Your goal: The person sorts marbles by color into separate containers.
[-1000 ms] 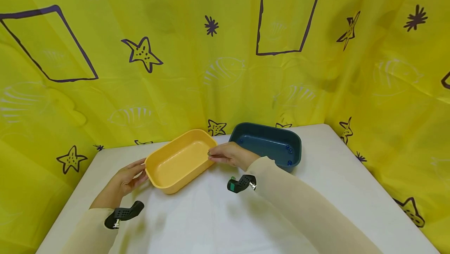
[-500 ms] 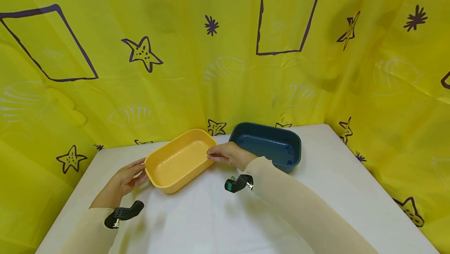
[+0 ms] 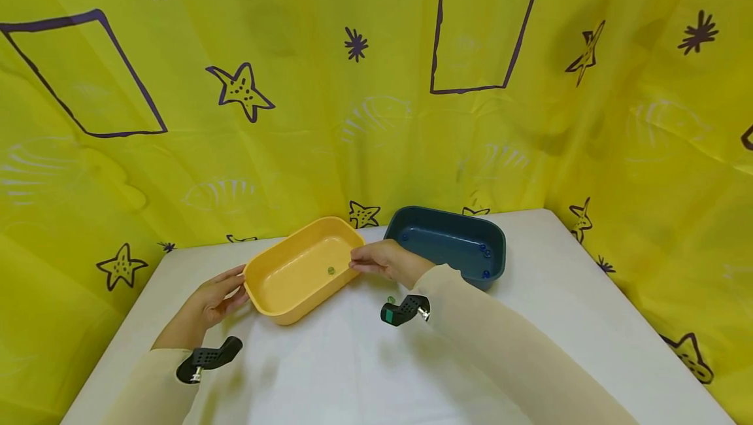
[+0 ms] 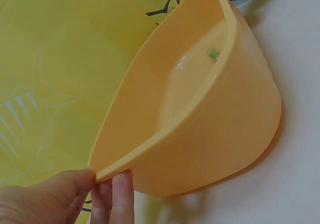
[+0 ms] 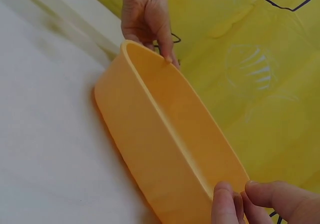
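Between my hands is a yellow-orange plastic basin (image 3: 297,307). My left hand (image 3: 214,297) pinches its left rim, thumb above and fingers below, as the left wrist view plainly shows. At the opposite end, my right hand (image 3: 385,260) pinches the rim, its fingertips close together in the right wrist view. A small green glass marble (image 3: 331,271) is on the basin's floor near the right end. It looks blurred in the left wrist view. Whether the basin rests fully on the table cannot be told.
A dark teal basin (image 3: 496,242) stands behind my right forearm, partly covered by it. Several blue marbles (image 3: 485,253) are inside. The white-covered table (image 3: 329,373) meets a yellow patterned curtain (image 3: 306,150) at the back and sides.
The green marble now shows on the yellow basin's floor; earlier the floor looked bare, with a small dark glint by my right fingertips. Both hands and basins hold nearly the same places.
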The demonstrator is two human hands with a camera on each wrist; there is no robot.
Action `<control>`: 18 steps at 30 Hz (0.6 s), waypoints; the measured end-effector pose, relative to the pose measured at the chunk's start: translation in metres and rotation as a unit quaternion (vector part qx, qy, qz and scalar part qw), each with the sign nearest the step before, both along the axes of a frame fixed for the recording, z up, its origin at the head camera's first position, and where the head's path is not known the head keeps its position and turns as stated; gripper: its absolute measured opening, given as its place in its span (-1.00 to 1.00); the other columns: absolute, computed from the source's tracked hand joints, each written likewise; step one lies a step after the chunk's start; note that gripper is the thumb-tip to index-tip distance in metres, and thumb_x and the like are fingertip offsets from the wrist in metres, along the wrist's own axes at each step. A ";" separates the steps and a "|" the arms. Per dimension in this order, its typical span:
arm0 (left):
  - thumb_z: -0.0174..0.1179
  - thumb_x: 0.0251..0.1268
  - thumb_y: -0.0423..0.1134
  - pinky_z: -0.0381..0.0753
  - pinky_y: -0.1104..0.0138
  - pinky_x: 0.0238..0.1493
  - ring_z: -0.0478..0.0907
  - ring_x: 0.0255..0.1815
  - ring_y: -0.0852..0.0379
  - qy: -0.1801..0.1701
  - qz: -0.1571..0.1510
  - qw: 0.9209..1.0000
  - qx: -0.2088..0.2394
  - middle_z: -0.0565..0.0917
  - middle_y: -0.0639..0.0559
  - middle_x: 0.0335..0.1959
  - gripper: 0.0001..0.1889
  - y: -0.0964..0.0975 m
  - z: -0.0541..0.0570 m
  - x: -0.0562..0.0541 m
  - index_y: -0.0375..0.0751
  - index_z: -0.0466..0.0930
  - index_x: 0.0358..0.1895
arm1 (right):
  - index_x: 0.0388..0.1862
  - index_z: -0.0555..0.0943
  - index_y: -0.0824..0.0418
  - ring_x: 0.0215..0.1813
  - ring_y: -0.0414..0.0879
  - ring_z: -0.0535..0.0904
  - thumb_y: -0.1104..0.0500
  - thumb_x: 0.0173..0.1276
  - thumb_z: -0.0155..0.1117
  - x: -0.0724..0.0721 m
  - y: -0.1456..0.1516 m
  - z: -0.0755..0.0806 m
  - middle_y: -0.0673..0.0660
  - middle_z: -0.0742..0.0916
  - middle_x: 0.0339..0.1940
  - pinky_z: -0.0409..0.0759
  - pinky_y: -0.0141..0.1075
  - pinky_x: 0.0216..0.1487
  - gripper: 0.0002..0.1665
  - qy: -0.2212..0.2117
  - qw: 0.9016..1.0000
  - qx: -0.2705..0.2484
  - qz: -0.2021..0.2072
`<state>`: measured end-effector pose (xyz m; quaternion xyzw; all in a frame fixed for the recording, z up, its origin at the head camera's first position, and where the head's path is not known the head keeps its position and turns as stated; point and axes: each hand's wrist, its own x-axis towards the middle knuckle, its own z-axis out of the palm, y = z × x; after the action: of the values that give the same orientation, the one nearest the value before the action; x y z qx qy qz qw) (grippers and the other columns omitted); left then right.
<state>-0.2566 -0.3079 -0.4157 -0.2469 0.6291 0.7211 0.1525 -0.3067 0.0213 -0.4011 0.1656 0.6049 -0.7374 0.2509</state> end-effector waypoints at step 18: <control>0.08 0.49 -0.30 0.72 0.42 -0.12 0.62 -0.34 0.23 -0.008 0.000 1.000 -0.004 0.59 0.12 -0.34 -0.33 -0.001 -0.001 -0.002 -0.12 0.03 0.57 | 0.18 0.58 0.41 -0.19 -0.05 0.73 0.32 0.36 0.30 0.016 0.033 0.010 0.35 0.68 0.12 0.74 -0.31 -0.08 -0.58 0.035 0.994 0.048 0.090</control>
<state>-0.2590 -0.3088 -0.4169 -0.2533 0.6309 0.7163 0.1571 -0.2908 0.0544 -0.3914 0.0959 0.6607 -0.6871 0.2867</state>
